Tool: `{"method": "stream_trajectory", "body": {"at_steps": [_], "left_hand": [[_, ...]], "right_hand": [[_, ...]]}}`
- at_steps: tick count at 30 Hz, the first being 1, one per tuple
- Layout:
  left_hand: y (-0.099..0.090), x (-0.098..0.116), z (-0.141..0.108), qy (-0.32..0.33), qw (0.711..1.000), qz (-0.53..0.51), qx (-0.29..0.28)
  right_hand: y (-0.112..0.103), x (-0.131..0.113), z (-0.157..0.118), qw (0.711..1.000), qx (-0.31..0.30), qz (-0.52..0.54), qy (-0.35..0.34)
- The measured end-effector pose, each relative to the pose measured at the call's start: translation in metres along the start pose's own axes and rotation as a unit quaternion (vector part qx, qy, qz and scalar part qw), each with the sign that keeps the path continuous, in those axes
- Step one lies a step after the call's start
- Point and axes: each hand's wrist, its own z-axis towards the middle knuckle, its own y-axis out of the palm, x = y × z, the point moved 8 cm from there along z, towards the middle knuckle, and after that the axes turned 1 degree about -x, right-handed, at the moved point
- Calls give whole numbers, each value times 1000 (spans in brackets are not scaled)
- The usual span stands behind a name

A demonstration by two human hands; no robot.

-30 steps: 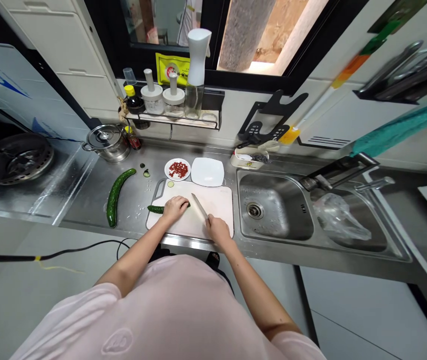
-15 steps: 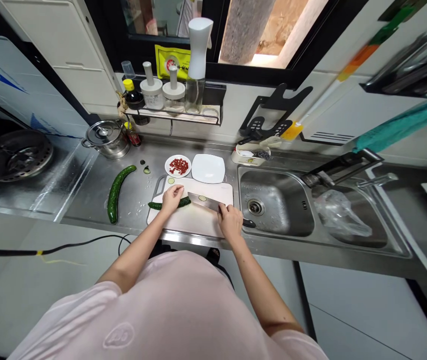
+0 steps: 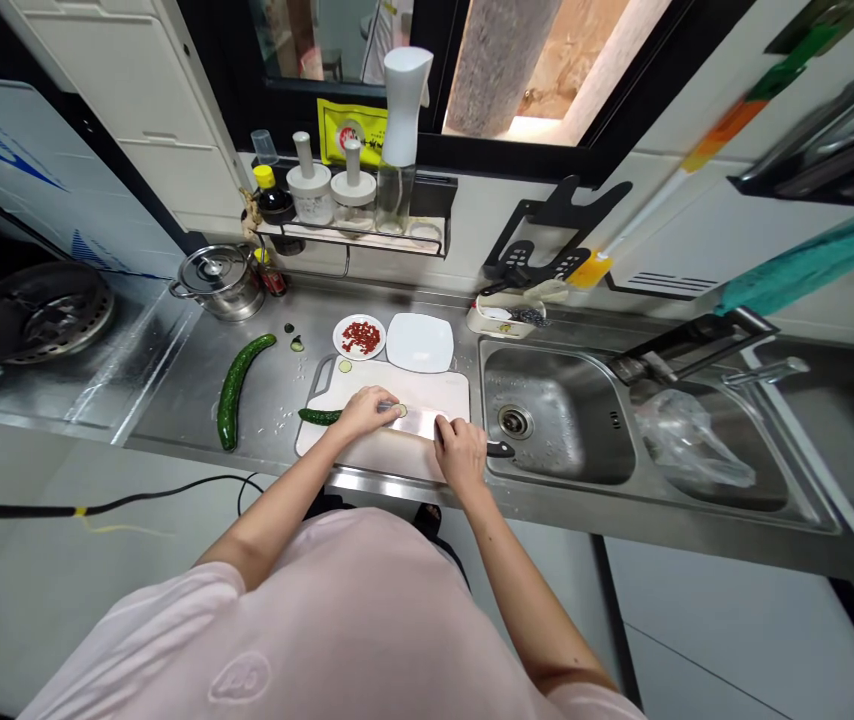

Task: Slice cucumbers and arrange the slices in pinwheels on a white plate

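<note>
Steel counter (image 3: 262,420), white cutting board (image 3: 382,455): left hand (image 3: 367,412), fingers curled, pins a firm, probably slippery cucumber (image 3: 318,416); right hand (image 3: 461,452) closes round the cleaver (image 3: 416,423).

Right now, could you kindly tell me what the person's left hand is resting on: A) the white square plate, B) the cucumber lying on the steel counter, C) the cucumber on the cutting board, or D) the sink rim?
C: the left hand sits on the cucumber lying on the cutting board.

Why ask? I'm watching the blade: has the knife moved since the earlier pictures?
Yes. Against the cutting board, the knife has swung from pointing at the wall to lying crosswise, blade toward the cucumber, handle toward the sink.
</note>
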Motion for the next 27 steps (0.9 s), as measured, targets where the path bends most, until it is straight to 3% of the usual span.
{"method": "stream_trajectory", "body": {"at_steps": [6, 9, 15, 19, 23, 27], "left_hand": [[1, 6, 2, -16, 999, -37, -4], [-1, 0, 5, -40, 996, -69, 36], [-18, -68, 7, -211, 960, -102, 154], [-31, -108, 6, -292, 938, -46, 179], [-37, -130, 7, -334, 925, -12, 183], [-38, -139, 14, -334, 925, 32, 178]], "right_hand": [[3, 3, 0, 999, 46, -5, -6], [4, 5, 0, 999, 46, -2, 1], [11, 17, 0, 999, 20, 8, 24], [15, 23, 0, 999, 7, 6, 36], [17, 24, 1, 999, 1, 9, 40], [17, 24, 2, 999, -3, 12, 46]]}}
